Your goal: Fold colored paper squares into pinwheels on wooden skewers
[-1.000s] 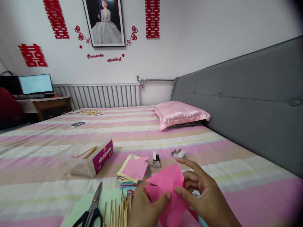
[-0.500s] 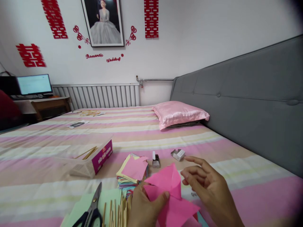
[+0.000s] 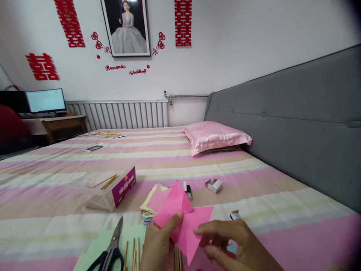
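Observation:
A bright pink paper pinwheel [image 3: 187, 226], cut into pointed blades with the upper one folded over, is raised above the bed. My left hand [image 3: 159, 244] grips it from the left, thumb pressed on the front near the centre. Against the paper's right side rests the index fingertip of my right hand [image 3: 231, 241]; its thumb is apart and the other fingers are curled, partly hidden. Behind the pinwheel lies a stack of coloured paper squares [image 3: 149, 205], partly covered. Several thin wooden sticks [image 3: 135, 256] lie below, beside my left hand.
Dark-handled scissors [image 3: 113, 244] lie on green paper [image 3: 96, 244] at left. A clear box with a purple label [image 3: 124, 188] contains sticks. Small opened cartons [image 3: 214, 185] stand on the striped bed. Farther back are a pink pillow [image 3: 217, 137] and a grey headboard [image 3: 296, 113].
The pinwheel has moved left and turned in my left hand. My right hand has come down and left, from beside the paper to touching it.

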Available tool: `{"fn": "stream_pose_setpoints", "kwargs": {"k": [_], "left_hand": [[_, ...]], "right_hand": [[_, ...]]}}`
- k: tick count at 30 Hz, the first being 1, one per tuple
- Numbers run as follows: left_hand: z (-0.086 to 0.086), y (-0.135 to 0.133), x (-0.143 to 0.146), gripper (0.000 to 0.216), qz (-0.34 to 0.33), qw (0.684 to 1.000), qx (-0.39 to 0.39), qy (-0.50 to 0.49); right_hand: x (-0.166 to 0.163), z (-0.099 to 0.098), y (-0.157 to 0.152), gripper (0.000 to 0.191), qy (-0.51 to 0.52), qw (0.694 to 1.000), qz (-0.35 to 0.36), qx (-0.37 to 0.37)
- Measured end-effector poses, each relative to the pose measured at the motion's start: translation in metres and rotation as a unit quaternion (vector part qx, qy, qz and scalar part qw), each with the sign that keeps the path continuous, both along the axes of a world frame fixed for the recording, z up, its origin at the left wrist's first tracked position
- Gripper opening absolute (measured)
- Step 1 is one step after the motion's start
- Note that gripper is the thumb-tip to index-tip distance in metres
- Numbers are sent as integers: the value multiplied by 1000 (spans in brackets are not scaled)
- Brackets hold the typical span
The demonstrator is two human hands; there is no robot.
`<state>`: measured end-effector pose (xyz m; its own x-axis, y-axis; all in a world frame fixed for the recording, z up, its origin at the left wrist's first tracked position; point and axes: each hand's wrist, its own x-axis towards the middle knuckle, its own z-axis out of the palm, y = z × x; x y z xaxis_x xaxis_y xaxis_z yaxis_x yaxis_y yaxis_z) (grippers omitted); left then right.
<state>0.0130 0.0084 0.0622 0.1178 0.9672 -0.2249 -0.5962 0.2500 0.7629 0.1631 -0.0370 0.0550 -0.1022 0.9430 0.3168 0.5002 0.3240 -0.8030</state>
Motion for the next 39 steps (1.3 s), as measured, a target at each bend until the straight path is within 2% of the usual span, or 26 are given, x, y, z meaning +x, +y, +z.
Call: {"fn": "stream_pose_setpoints", "kwargs": {"k": [6, 9, 12, 15, 17, 20, 23, 33, 39], "left_hand": [[0, -4, 4, 8, -43, 999, 5, -17], [-1, -6, 6, 10, -43, 999, 18, -11], [-7, -4, 8, 15, -31, 999, 38, 17], [-16, 0, 8, 20, 7, 997, 44, 67], [-21, 2, 8, 22, 31, 994, 47, 92], [-25, 1, 9, 23, 33, 992, 58, 109], [-26, 0, 10, 22, 23, 992, 64, 105], [-23, -4, 16, 24, 52, 982, 92, 154], [-27, -4, 17, 27, 55, 977, 102, 179]], "right_hand": [[-3, 0, 9, 18, 26, 997, 37, 61], [-4, 0, 11, 6, 30, 996, 18, 79], [-5, -1, 13, 11, 43, 998, 3, 55], [-8, -5, 14, 21, 106, 994, -5, 8], [-10, -7, 14, 21, 158, 987, -12, -18], [-13, -10, 14, 20, 200, 979, -18, -44], [-14, -12, 15, 20, 210, 976, -34, -56], [-16, -12, 15, 23, 230, 968, -66, -71], [-14, -13, 16, 28, 222, 970, -69, -65]]}}
